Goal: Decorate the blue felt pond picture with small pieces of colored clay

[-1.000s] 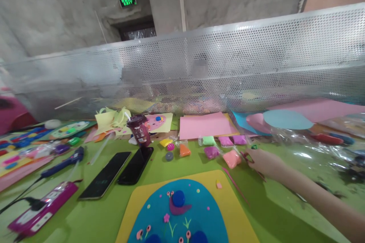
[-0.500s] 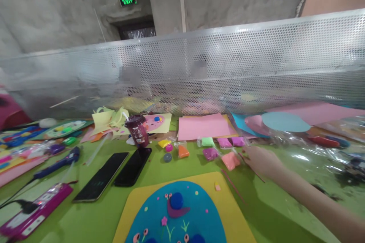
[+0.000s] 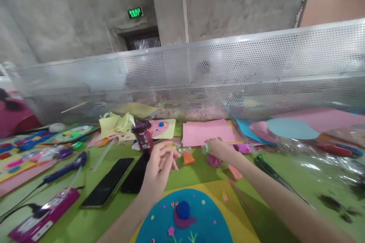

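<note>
My left hand (image 3: 159, 169) is raised over the table beside a dark phone, its fingers loosely bent and apart. No held thing shows in it. Just beyond its fingertips lie a yellow clay packet (image 3: 172, 147), mostly covered, and an orange clay packet (image 3: 188, 158). My right hand (image 3: 219, 149) reaches across with its fingertips on a green clay packet (image 3: 207, 147), which it partly hides. Under that wrist are a purple clay packet (image 3: 213, 161) and a salmon clay packet (image 3: 235, 172). A blue board with clay snails (image 3: 211, 205) lies on a yellow sheet nearest me.
Two phones lie left, one (image 3: 110, 182) fully visible. Behind them stands a lidded drink cup (image 3: 143, 136). A glue gun (image 3: 65, 168) and pink power strip (image 3: 45, 214) are farther left. Right of my forearm lies a green-edged tool (image 3: 270, 171). A perforated metal screen (image 3: 256, 68) closes the back.
My left hand has come into view over the phones. My right hand has moved left from the table's right part to the green packet. A green-edged tool now shows right of my forearm.
</note>
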Demonstrator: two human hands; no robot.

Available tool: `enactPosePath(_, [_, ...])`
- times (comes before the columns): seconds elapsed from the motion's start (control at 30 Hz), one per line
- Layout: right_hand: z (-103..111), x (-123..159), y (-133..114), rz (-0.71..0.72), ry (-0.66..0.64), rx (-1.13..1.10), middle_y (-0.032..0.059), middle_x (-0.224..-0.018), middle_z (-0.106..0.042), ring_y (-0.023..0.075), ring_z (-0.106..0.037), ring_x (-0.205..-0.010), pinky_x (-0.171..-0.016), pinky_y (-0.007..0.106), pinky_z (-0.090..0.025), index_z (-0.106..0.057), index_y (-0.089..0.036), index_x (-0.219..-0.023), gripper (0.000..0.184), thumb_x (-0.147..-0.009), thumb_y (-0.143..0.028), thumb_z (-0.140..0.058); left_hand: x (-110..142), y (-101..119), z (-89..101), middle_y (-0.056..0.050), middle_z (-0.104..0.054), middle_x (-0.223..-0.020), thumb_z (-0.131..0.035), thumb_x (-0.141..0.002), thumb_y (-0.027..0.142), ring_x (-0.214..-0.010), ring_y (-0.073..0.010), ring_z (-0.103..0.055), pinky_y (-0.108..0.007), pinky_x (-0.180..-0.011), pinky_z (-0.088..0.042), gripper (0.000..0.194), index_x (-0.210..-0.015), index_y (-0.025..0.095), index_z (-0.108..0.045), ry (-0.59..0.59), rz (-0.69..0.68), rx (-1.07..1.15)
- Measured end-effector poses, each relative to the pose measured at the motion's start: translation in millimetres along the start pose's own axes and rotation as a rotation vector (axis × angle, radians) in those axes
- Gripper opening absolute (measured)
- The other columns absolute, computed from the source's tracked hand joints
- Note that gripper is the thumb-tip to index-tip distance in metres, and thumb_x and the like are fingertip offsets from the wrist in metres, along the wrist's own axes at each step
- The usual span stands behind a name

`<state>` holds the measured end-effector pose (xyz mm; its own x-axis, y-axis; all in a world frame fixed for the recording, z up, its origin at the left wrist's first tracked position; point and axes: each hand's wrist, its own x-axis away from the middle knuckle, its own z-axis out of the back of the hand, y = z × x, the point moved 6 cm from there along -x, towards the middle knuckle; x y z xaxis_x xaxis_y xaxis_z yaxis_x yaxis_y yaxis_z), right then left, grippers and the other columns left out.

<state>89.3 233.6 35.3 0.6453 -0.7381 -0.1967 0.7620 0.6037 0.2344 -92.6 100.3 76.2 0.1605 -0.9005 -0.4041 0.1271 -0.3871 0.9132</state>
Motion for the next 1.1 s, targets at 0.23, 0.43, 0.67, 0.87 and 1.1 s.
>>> enactPosePath(0.23, [3,-2,3,0.001,0.021,0.075,0.0072,-0.110,-0.055,0.0209,-0.057,-0.092,-0.077,0.041,-0.049,-0.053,-0.015,-0.112,0.027,-0.090,-0.030,-0.055,-14,-28,-7.9,-0.002,-0.059,-0.076,-0.049,-0.080,0.039,-0.055,-0.0125,-0.055,-0.021,-0.044,-0.038,0.025,-0.090,0.017,-0.050,-0.151,0.204,0.017])
enactPosePath(0.43, [63,4,-33,0.126,0.223,0.090,0.0075,-0.115,-0.053,0.0243,-0.051,-0.103,-0.090,0.048,-0.040,-0.049,-0.017,-0.119,0.031,-0.090,-0.027,-0.055,-17,-55,-19.1,-0.007,-0.061,-0.091,-0.048,-0.080,0.048,-0.060,-0.0143,-0.059,-0.020,-0.041,-0.037,0.034,-0.094,0.016,-0.049,-0.299,0.273,-0.029])
enactPosePath(0.67, [92,51,-99,0.431,0.323,0.030,0.0079,-0.121,-0.054,0.0225,-0.044,-0.111,-0.105,0.052,-0.016,-0.041,-0.015,-0.130,0.041,-0.089,-0.008,-0.047,-4,-45,-30.1,-0.007,-0.066,-0.078,-0.048,-0.085,0.043,-0.072,-0.0187,-0.062,-0.026,-0.061,-0.045,0.031,-0.079,0.015,-0.059,-0.639,0.231,-0.028])
enactPosePath(0.87, [77,90,-100,0.389,0.479,-0.012,0.0124,-0.126,-0.051,0.0279,-0.042,-0.115,-0.100,0.058,-0.022,-0.040,-0.012,-0.131,0.040,-0.091,-0.010,-0.039,8,-26,-34.5,-0.005,-0.068,-0.083,-0.055,-0.083,0.033,-0.078,-0.0198,-0.061,-0.028,-0.070,-0.045,0.020,-0.083,0.017,-0.067,-0.849,0.159,-0.042])
enactPosePath(1.1, [51,102,-98,0.352,0.654,-0.056,0.0124,-0.124,-0.053,0.0304,-0.031,-0.125,-0.099,0.057,-0.025,-0.041,-0.011,-0.129,0.042,-0.087,-0.010,-0.043,13,-26,-40.3,-0.006,-0.068,-0.080,-0.059,-0.080,0.034,-0.078,-0.0202,-0.062,-0.031,-0.075,-0.046,0.021,-0.080,0.015,-0.068,-0.852,0.129,-0.029])
